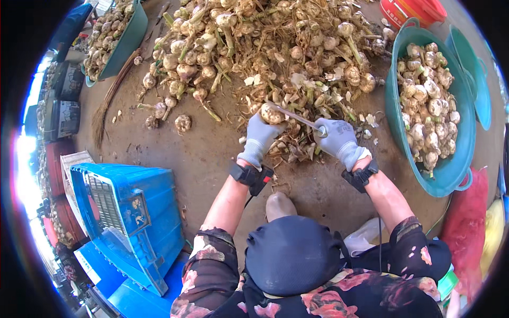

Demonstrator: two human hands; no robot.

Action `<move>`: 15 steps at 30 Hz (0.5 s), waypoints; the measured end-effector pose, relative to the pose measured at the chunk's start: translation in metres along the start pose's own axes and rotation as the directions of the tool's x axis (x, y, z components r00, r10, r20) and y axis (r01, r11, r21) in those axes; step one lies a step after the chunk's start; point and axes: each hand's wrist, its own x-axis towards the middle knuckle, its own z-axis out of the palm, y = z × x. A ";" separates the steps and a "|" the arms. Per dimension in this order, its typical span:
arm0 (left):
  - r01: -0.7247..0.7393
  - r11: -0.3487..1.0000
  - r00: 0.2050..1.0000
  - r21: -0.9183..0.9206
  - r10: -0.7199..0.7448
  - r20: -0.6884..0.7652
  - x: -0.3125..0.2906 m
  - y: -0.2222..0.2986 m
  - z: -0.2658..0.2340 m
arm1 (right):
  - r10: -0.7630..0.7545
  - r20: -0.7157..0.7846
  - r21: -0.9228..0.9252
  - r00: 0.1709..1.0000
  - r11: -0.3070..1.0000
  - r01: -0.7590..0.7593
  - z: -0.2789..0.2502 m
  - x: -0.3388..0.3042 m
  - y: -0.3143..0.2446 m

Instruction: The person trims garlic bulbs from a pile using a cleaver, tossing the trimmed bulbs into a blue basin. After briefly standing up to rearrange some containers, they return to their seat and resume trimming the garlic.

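The work looks well short of finished: a broad heap of garlic (249, 50), much of it with long dry stalks, covers the floor (212, 159) ahead of the person, and all of that appears to be left. What seems done lies in the green tub (466, 106) on the right, where the garlic heads (432, 100) are mostly short-stemmed and fill much of it. One garlic bulb (272, 114) is being dealt with now, at the near edge of the heap, just above scattered husks and cut leaf. The gloved left hand (262, 133) has its grip closed around that bulb, while the gloved right hand (338, 139) is clenched on a narrow knife-like tool (301, 118), whose handle is mostly covered by the fist. The tool's long axis runs on a slant from the right hand up and leftward, its far end meeting the bulb or lying just against it. The bulb is roundish with no clear long axis; I cannot tell which way its root or stalk end points.
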 end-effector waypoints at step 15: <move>-0.159 0.986 0.984 0.056 0.163 -0.072 -0.051 0.024 0.022 | -0.102 -0.077 -0.071 0.992 0.993 0.097 0.006 0.009 0.010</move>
